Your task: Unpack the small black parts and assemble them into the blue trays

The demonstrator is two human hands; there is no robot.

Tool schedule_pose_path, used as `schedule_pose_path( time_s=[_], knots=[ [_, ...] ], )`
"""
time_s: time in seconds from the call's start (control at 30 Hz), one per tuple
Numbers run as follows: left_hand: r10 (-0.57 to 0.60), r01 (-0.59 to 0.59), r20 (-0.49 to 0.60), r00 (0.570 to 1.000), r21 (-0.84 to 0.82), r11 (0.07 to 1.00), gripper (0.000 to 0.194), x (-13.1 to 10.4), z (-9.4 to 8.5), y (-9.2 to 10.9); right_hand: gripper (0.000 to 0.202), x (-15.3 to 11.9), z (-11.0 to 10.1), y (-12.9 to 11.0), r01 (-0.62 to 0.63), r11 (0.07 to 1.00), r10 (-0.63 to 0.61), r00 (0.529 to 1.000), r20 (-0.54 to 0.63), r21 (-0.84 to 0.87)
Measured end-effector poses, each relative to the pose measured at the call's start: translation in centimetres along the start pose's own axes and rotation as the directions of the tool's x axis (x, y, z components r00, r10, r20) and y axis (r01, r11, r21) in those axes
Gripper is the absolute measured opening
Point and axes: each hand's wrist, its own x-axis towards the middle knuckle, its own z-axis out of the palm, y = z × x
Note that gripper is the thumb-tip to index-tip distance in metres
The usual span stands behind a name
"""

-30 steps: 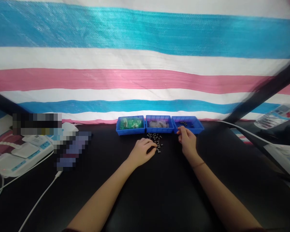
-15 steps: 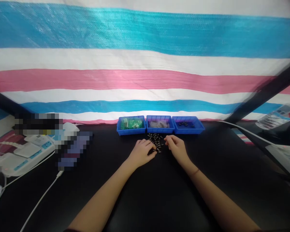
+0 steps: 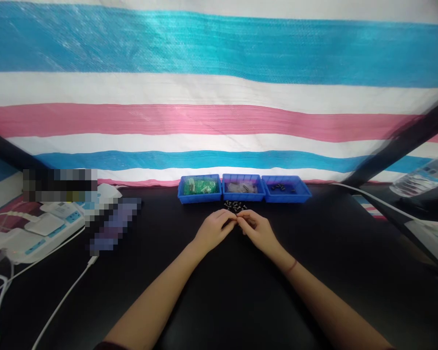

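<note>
My left hand [image 3: 214, 231] and my right hand [image 3: 257, 231] meet at the fingertips over the black table, just in front of a pile of small dark screws [image 3: 235, 205]. Both hands are closed in a pinch; whatever lies between the fingers is too small and hidden to name. Behind the pile stand three blue trays side by side. Green packets lie in the left tray [image 3: 200, 198], clear bags in the middle tray [image 3: 244, 197], and a few small dark pieces in the right tray [image 3: 287, 198].
On the left lie a white power strip [image 3: 32, 243], cables and a blurred phone-like object [image 3: 115, 226]. At the right are a clear plastic bottle [image 3: 416, 180], a white cable and another power strip [image 3: 432, 238]. A striped sheet [image 3: 219, 121] hangs behind the table.
My right hand has moved left and slightly nearer, so its fingertips now meet those of my left hand. My left thumb and fingers have closed together. The near part of the pile is now covered.
</note>
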Motion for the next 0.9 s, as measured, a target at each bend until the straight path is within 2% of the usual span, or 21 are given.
schedule_pose_path(
  time_s=[0.2, 0.33, 0.47, 0.67, 0.9],
  knots=[
    [-0.071, 0.070, -0.037, 0.997, -0.036, 0.997, 0.012, -0.09, 0.05, 0.12, 0.016, 0.03, 0.21, 0.19, -0.021, 0.995, 0.023, 1.000, -0.020, 0.099],
    [-0.154, 0.150, -0.036, 0.987, -0.096, 0.984, 0.024, -0.12, 0.12, 0.01, 0.014, -0.06, 0.23, 0.08, -0.009, 0.997, 0.011, 0.999, -0.030, 0.071],
    [-0.132, 0.128, -0.029, 0.991, -0.098, 0.987, 0.017, 0.05, 0.05, -0.07, 0.015, -0.14, 0.30, 0.12, -0.006, 0.999, 0.007, 1.000, -0.019, 0.040],
    [-0.098, 0.089, -0.066, 0.993, -0.131, 0.987, 0.016, 0.18, 0.02, 0.05, 0.019, 0.03, 0.43, 0.49, 0.000, 0.992, 0.002, 1.000, -0.010, 0.124],
    [-0.143, 0.132, -0.081, 0.986, -0.122, 0.984, 0.017, 0.13, -0.05, 0.30, 0.024, 0.03, 0.39, 0.33, -0.024, 0.985, 0.021, 1.000, 0.023, 0.168]
  ],
)
